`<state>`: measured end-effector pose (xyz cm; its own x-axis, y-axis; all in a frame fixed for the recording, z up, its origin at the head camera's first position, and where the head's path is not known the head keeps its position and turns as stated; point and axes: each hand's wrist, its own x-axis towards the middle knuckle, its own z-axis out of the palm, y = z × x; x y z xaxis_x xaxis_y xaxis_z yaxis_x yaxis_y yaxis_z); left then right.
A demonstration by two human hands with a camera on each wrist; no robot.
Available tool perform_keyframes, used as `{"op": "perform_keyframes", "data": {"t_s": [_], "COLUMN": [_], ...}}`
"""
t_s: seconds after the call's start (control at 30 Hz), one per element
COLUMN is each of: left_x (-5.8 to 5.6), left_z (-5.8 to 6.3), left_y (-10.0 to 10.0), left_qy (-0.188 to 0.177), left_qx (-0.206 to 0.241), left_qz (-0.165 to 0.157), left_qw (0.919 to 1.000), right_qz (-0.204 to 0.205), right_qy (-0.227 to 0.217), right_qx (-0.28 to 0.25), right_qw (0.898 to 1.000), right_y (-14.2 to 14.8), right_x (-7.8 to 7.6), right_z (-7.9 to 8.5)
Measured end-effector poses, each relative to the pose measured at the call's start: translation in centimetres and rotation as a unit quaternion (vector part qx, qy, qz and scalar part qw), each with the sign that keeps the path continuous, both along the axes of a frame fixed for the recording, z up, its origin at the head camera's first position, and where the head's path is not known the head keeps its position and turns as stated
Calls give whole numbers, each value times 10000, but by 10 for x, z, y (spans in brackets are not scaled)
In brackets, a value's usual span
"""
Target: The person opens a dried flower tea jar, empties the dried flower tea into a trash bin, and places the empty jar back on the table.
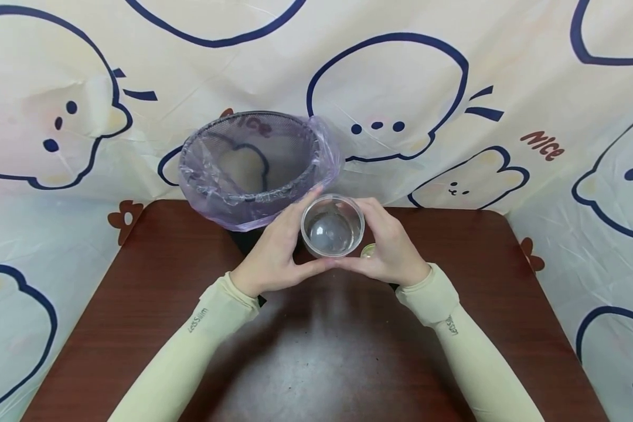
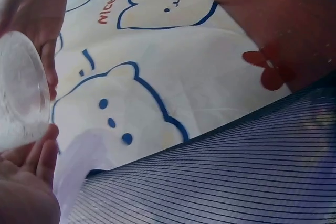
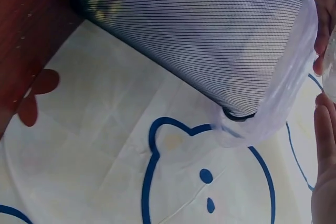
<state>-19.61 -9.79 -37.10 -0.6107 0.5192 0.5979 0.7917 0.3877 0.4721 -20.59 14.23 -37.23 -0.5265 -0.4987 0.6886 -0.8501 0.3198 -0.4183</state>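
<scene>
A clear round plastic container [image 1: 332, 225] is held up between my two hands in front of the bin's rim. My left hand [image 1: 274, 255] grips its left side, while my right hand [image 1: 395, 249] grips the right. Both thumbs meet at the near side of its rim. Seen from the left wrist, the container [image 2: 23, 98] is tilted on its side at the picture's edge, with fingers above and below it. Only a sliver of the container [image 3: 329, 72] shows in the right wrist view. Partly hidden behind my right hand is a small round yellow-green thing [image 1: 368, 251].
A dark mesh waste bin [image 3: 194, 35] stands at the back of the table, left of centre, lined with a translucent purple bag [image 1: 206, 205] folded over its rim. The brown table [image 1: 153, 293] ends at a patterned cloth [image 1: 548, 105] behind and on both sides.
</scene>
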Motion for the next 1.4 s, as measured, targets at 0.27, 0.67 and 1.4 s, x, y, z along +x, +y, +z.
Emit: {"op": "perform_keyframes", "data": {"t_s": [0.27,0.67,1.4], "left_x": [-1,-3,-20], "left_z": [-14,-45,-96], "left_y": [-3,-3,-1], "left_qy": [-275,-970,-1417], "left_qx": [-321,-648,-1498], "left_qz": [-88,-40,179], "left_qw": [9991,9932,9783], "right_qz": [-177,-259,-364], "right_qy": [-271,-827,-1794], "right_qx": [412,755,1681], "right_qw": [9986,9934,9686], "right_y": [9,14,14], "right_x": [2,2,-15], "right_z": [-14,-43,-99]}}
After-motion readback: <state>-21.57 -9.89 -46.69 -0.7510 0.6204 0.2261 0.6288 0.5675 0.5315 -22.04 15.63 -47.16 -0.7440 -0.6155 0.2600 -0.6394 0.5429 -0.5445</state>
